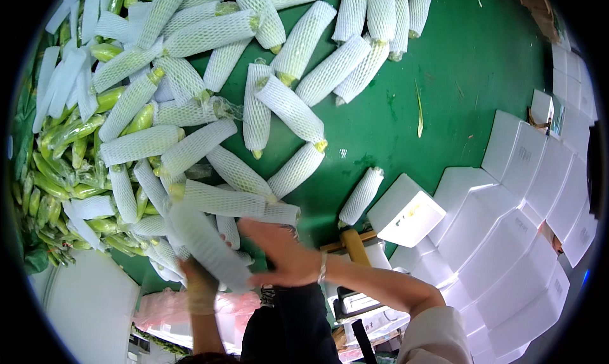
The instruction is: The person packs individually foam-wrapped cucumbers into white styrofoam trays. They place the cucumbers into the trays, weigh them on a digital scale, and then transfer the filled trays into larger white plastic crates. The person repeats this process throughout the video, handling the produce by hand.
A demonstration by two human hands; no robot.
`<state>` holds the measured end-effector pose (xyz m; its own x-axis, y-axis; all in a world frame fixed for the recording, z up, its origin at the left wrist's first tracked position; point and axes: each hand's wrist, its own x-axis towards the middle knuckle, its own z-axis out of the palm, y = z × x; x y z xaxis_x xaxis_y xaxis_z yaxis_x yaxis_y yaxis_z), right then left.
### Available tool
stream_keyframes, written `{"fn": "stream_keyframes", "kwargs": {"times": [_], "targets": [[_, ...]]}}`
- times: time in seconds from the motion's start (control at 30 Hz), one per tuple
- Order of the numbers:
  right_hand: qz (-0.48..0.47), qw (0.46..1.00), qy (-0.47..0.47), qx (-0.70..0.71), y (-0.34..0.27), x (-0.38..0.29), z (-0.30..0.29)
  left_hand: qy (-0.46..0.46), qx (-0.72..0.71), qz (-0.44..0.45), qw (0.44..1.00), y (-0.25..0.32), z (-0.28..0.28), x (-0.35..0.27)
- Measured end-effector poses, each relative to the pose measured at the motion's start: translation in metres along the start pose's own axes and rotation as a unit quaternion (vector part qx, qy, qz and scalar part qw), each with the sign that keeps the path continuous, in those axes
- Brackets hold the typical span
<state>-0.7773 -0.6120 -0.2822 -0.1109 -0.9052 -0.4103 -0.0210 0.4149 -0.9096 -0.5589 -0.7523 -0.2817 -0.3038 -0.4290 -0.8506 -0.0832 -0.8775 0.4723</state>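
Note:
A long green vegetable in a white foam net sleeve (209,247), blurred by motion, slants in front of me. My left hand (200,280) grips it from below and behind, with the fingers partly hidden. At its lower end is my right hand (288,254), fingers spread and thumb close to the sleeve; whether it touches cannot be told. Just beyond my hands, another sleeved vegetable (223,197) lies among several like it on the green table surface (380,121).
Bare green vegetables in clear film (52,183) are heaped at left, with flat foam sleeves (71,78) on top. One sleeved vegetable (361,197) lies apart near a white foam box (404,211). Stacked white boxes (495,249) line the right. Pink plastic sheeting (162,309) is below left.

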Motion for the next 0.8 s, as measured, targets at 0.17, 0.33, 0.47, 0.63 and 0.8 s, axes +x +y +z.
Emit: {"fn": "stream_keyframes", "kwargs": {"times": [0.17,0.33,0.47,0.63,0.8], "targets": [[0.506,0.746,0.39,-0.187,0.204,-0.089,-0.036,0.158,0.015,0.045,0.986,-0.056,-0.068,0.026],[0.661,0.566,0.486,-0.081,0.298,-0.108,-0.014,0.251,0.286,0.209,0.901,-0.029,-0.076,0.072],[0.522,0.628,0.577,-0.003,0.278,-0.09,-0.029,0.275,0.552,0.273,0.738,-0.007,-0.1,0.119],[0.257,0.92,0.295,0.014,0.1,0.02,-0.057,0.3,0.566,0.297,0.708,-0.019,-0.076,0.135],[-0.018,0.949,0.206,-0.239,0.08,0.116,-0.108,0.353,0.584,0.245,0.689,-0.016,-0.071,0.128]]}}
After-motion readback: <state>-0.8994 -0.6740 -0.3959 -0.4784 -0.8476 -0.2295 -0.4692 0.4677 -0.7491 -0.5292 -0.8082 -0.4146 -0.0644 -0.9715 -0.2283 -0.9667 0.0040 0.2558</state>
